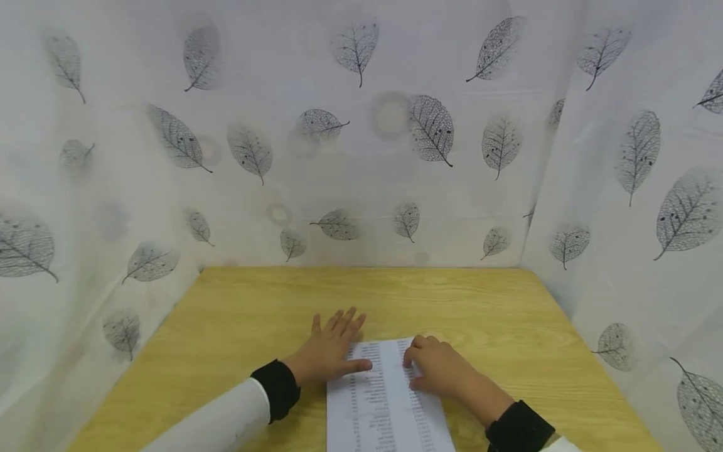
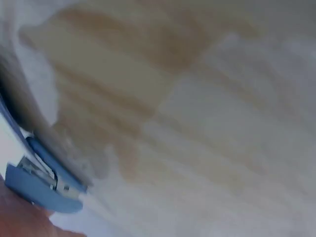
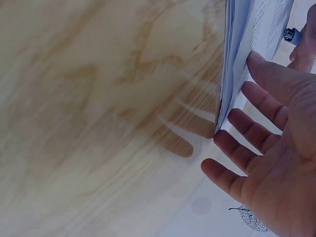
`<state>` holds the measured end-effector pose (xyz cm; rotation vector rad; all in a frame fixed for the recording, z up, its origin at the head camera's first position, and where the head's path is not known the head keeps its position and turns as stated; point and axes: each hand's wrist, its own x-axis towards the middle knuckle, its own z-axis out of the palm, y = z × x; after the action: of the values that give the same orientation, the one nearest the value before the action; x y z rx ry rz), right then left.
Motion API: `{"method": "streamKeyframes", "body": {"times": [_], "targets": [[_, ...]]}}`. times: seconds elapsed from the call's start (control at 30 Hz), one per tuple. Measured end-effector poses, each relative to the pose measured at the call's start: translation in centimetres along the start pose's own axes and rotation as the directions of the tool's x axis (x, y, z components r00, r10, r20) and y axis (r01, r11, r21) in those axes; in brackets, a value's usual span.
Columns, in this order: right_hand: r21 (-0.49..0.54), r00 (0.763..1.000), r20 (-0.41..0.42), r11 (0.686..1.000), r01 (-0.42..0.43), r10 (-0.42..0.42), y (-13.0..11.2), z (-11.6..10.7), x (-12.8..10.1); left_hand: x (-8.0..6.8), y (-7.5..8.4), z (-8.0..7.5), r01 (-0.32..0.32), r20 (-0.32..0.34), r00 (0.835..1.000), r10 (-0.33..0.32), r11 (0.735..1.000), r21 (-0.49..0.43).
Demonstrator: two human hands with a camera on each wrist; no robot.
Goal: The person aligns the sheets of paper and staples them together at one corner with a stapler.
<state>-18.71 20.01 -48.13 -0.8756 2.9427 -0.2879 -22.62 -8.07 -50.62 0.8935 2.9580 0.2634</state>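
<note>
Paper (image 1: 386,402) is lying lowest in the head frame, a printed sheet in narrow columns of text running up from the bottom edge at centre. Your right hand (image 1: 437,370) is resting on its upper right part, fingers bent over the far right corner. In the right wrist view that same hand (image 3: 269,148) is showing its fingers straight and slightly apart, the fingertips (image 3: 256,61) touching the edge of the sheet (image 3: 247,49), which is standing a little off the wood there; whether you are pinching it, I cannot tell. Your left hand (image 1: 330,351) is lying flat just left of the sheet, fingers spread on the wooden table (image 1: 237,320), thumb reaching across onto the paper's left edge. Both wrists are showing black cuffs under white sleeves. The left wrist view is blurring almost everything, giving only wood grain and a blue object (image 2: 44,185) at its lower left. Farther up, a white curtain (image 1: 361,138) printed with grey leaves is closing off the table's back and both sides.
</note>
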Motion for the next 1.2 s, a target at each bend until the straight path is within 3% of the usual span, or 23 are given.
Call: {"method": "streamKeyframes", "body": {"times": [0.2,0.37,0.6,0.93,1.2], "targets": [[0.000,1.000,0.021,1.000,-0.019,0.019,0.0,-0.3,-0.9,-1.4,0.1,-1.0,-0.037,0.103,0.994,0.040,0.999,-0.037],[0.003,0.997,0.000,0.997,-0.074,0.074,0.2,-0.4,-1.1,-2.2,-0.2,-1.4,-0.106,0.137,0.985,0.106,0.994,-0.011],[-0.018,0.989,0.007,0.989,-0.144,0.145,1.0,0.0,-0.8,-3.2,-0.3,-1.5,-0.155,0.167,0.974,0.152,0.988,0.004],[-0.045,0.994,-0.029,0.993,-0.106,0.105,1.7,0.5,-1.5,-3.7,0.3,-1.6,-0.161,0.122,0.980,0.158,0.987,0.019],[-0.030,0.988,-0.153,0.999,-0.023,0.019,1.9,0.2,-4.3,-5.6,1.1,-2.1,-0.129,0.054,0.990,0.130,0.991,-0.022]]}}
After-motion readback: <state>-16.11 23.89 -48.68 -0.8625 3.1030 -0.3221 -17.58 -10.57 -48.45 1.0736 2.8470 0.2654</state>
